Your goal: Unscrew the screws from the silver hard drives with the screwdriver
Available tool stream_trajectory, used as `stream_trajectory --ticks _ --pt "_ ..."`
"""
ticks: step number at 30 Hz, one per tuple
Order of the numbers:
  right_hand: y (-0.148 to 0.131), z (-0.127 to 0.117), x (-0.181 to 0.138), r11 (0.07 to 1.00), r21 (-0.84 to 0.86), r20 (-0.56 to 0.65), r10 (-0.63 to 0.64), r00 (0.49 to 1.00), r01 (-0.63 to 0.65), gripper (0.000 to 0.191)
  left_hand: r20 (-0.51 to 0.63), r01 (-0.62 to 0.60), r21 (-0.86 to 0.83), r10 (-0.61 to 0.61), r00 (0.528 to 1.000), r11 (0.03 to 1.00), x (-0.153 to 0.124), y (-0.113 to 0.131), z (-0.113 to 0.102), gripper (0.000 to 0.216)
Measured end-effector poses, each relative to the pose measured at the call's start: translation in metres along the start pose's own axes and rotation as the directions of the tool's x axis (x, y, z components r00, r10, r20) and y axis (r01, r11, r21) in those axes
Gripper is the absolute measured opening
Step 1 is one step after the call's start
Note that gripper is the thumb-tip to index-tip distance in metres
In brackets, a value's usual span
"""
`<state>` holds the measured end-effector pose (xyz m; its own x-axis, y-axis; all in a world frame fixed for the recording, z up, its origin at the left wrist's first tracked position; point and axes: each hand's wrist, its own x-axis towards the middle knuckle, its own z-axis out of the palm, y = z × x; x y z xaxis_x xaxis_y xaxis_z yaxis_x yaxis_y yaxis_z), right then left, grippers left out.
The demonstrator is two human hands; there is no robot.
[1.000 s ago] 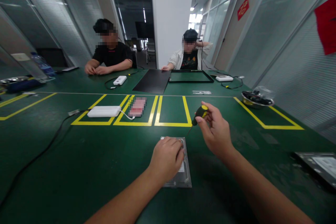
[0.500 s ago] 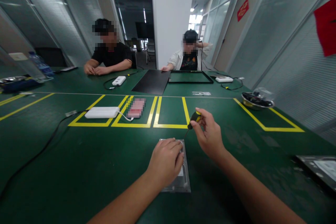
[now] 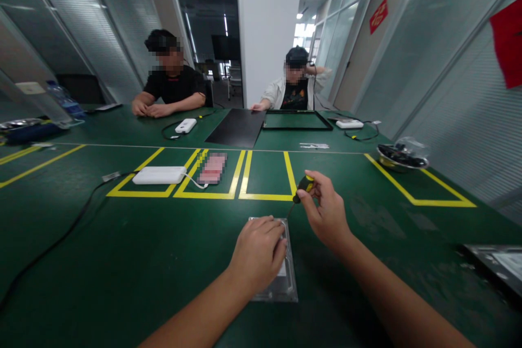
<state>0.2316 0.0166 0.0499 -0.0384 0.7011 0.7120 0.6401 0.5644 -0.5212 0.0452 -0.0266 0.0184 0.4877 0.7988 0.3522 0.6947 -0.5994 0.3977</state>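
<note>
Hard drive [image 3: 291, 277] lies flat on the green table [image 3: 163, 261] at the lower centre of the frame, label side up and largely covered. From the left, a black cable [image 3: 81, 219] climbs to a white power bank [image 3: 160, 175] left of centre; beside that, within yellow tape [image 3: 204, 194], lies a phone [image 3: 212, 168] with its screen blurred out. At lower centre the left hand [image 3: 256, 253] rests over the hard drive, fingers close together; whether they clasp its edge cannot be told. That hand should bear evenly on the casing so that it cannot twist, fingertips clear of the tool's path. Just right of it, the screwdriver [image 3: 304, 189] slants down leftward, its thin shaft ending at the hard drive's upper-right corner; contact is too fine to confirm. The right hand [image 3: 325, 209] pinches the dark green and yellow handle between thumb and fingers. Good work here would seem to call for standing the shaft square to the surface, seating the tip fully and turning under light, steady pressure, since a tilted tip could slip or scratch. Farther right, a metal bowl [image 3: 389, 163] holds black items [image 3: 408, 160], and what looks like a second drive [image 3: 497, 261] is cut off by the right edge.
</note>
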Motion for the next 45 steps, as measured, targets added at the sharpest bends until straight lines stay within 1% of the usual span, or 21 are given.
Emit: stream_trajectory --ticks 8,21,35,45 --pt "0.0038 0.0018 0.0004 0.999 0.007 -0.021 -0.044 0.999 0.044 0.033 -0.014 -0.007 -0.006 0.007 1.000 1.000 -0.0012 -0.0015 0.0023 0.026" --pt "0.0052 0.0028 0.0009 1.000 -0.004 -0.036 -0.021 0.999 0.021 0.034 -0.037 -0.017 -0.011 0.016 0.999 1.000 -0.0009 -0.0023 0.0025 0.026" --pt "0.0050 0.0034 0.0019 0.999 -0.020 -0.054 -0.033 0.998 0.032 0.034 -0.047 -0.021 -0.015 0.020 0.999 1.000 -0.0006 -0.0031 0.0044 0.026" --pt "0.0060 0.0036 0.0008 0.999 -0.023 -0.051 -0.030 0.998 0.028 0.034 -0.023 -0.003 -0.012 0.003 1.000 1.000 -0.0011 -0.0020 0.0021 0.027"
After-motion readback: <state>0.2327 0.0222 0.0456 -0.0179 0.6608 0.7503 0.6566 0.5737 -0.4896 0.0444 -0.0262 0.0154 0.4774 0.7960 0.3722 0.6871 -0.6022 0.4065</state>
